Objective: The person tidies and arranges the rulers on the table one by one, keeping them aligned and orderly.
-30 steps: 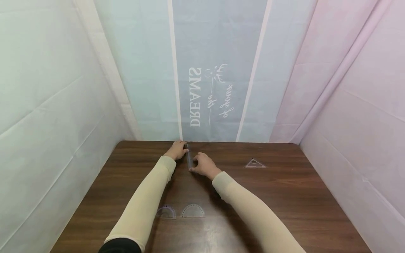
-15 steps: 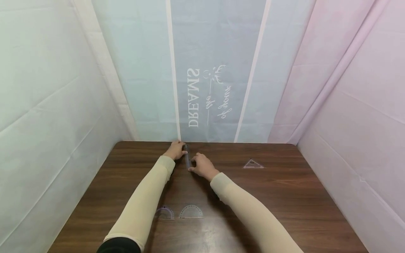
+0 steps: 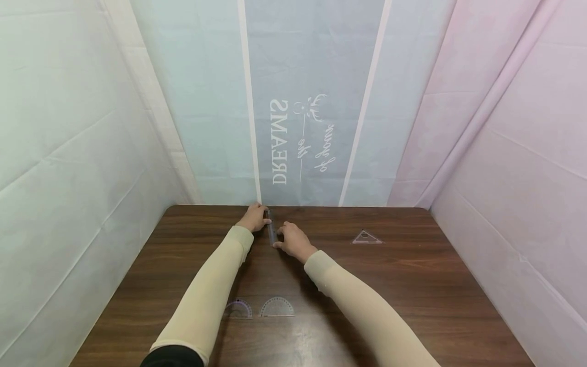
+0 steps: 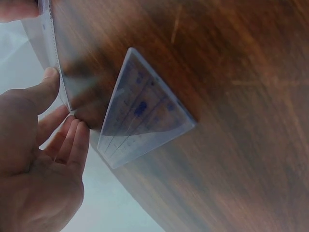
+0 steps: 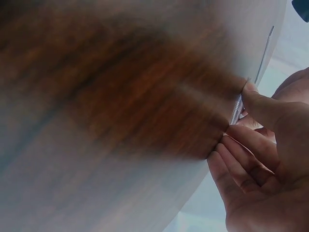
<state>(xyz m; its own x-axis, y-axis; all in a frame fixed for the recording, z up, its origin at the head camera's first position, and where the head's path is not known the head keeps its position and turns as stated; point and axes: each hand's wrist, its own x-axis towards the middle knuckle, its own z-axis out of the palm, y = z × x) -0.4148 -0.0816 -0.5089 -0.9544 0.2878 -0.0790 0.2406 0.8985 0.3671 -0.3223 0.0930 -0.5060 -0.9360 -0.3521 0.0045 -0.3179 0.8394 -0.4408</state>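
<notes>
A clear ruler (image 3: 272, 229) lies lengthwise near the table's far edge, between my two hands. My left hand (image 3: 252, 218) holds its far end; in the left wrist view its thumb is against the ruler (image 4: 52, 43) and the fingers are curled below. From the right, my right hand (image 3: 297, 241) grips the near end between thumb and fingers. In the right wrist view a strip of the ruler (image 5: 236, 108) shows between that thumb and index finger. Beyond the ruler, the left wrist view has a clear triangular set square (image 4: 145, 113) with blue marks.
A small clear set square (image 3: 367, 237) lies on the right of the brown wooden table (image 3: 412, 285). Nearer the front are a clear protractor (image 3: 277, 307) and a purple-marked protractor (image 3: 239, 309), partly behind the left sleeve (image 3: 206, 288). Fabric walls stand around the table.
The head view has shifted slightly, so everything sits a little further left. Both hands stay at the ruler, with no clear movement of their own.
</notes>
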